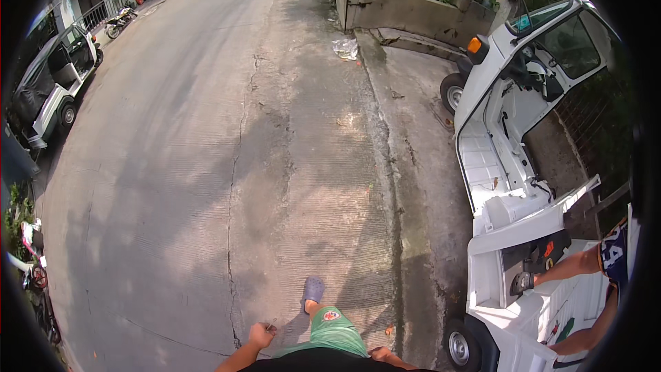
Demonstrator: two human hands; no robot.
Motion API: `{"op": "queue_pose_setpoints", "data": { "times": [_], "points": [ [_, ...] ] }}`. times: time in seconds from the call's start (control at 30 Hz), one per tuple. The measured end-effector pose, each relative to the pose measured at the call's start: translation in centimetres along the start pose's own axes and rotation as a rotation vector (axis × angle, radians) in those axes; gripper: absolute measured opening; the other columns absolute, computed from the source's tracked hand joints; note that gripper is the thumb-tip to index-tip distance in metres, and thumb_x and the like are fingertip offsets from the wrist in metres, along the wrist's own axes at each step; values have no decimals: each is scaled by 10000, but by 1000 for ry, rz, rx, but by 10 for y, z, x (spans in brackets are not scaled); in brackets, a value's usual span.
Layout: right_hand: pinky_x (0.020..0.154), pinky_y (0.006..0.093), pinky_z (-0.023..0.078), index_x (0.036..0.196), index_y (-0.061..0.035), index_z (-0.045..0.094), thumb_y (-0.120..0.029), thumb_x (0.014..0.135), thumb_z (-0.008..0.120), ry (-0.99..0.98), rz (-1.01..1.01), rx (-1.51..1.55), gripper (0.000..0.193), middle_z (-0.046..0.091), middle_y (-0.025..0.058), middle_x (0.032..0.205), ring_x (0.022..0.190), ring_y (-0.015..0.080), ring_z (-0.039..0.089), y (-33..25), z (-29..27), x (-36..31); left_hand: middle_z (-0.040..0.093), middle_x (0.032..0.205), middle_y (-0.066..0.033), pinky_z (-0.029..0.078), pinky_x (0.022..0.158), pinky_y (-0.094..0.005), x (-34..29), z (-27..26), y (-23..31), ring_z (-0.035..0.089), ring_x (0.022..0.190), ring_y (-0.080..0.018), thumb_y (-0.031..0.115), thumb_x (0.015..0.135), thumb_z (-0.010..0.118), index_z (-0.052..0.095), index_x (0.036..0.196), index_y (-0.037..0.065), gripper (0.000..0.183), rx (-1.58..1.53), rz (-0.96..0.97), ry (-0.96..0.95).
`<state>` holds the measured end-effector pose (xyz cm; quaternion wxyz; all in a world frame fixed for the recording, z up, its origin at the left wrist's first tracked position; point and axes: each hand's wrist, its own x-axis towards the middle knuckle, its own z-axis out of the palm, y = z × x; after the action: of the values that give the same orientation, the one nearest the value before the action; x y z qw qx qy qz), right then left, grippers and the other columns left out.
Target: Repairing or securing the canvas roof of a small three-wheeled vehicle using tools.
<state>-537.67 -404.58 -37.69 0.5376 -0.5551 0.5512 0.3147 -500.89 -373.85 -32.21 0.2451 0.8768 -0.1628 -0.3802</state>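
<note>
My left hand [261, 335] hangs in front of me, left of my green shorts [337, 331]. Its fingers are curled closed, and a small dark bit shows at the fingertips, too small to name. Close against the right side of the shorts is my right hand [380, 353], mostly hidden by my dark top, so its fingers do not show clearly. One foot in a grey-blue clog [314, 288] is forward on the ribbed concrete road [303, 234].
A white three-wheeler [502, 217] with an open side stands on the right; another person's leg [568, 267] is inside its rear bed. Parked at left are another three-wheeler [58, 86] and a motorbike [122, 21]. A clear plastic bag [345, 49] lies by the concrete planter [406, 12].
</note>
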Motion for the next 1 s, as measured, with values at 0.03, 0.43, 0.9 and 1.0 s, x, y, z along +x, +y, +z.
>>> {"op": "queue_pose_setpoints", "data": {
  "times": [0.03,0.43,0.9,1.0],
  "points": [
    [611,338,538,1090,-71,734,-336,935,661,-12,201,93,315,734,75,868,669,171,678,-24,-11,13,729,831,-178,557,778,-417,9,-29,-1,717,822,-326,238,752,766,788,864,94,183,4,-122,82],
    [557,290,480,999,2,647,-201,967,628,240,-651,496,206,660,56,804,650,126,601,-526,-223,93,718,699,-91,545,657,-362,130,-129,25,684,657,-191,115,701,792,762,679,88,46,-82,-654,199],
    [533,335,502,988,-2,707,-230,923,674,340,39,539,240,705,85,783,586,178,624,-602,-387,127,722,715,-132,555,672,-355,587,-435,372,699,663,-216,100,697,765,780,723,88,32,21,-240,344],
    [496,320,485,973,27,676,-172,936,650,549,-193,810,204,675,94,741,568,181,609,-671,-425,135,723,735,-153,558,689,-370,707,-497,478,711,692,-232,119,706,776,776,753,66,71,-5,-180,328]
  ]
}}
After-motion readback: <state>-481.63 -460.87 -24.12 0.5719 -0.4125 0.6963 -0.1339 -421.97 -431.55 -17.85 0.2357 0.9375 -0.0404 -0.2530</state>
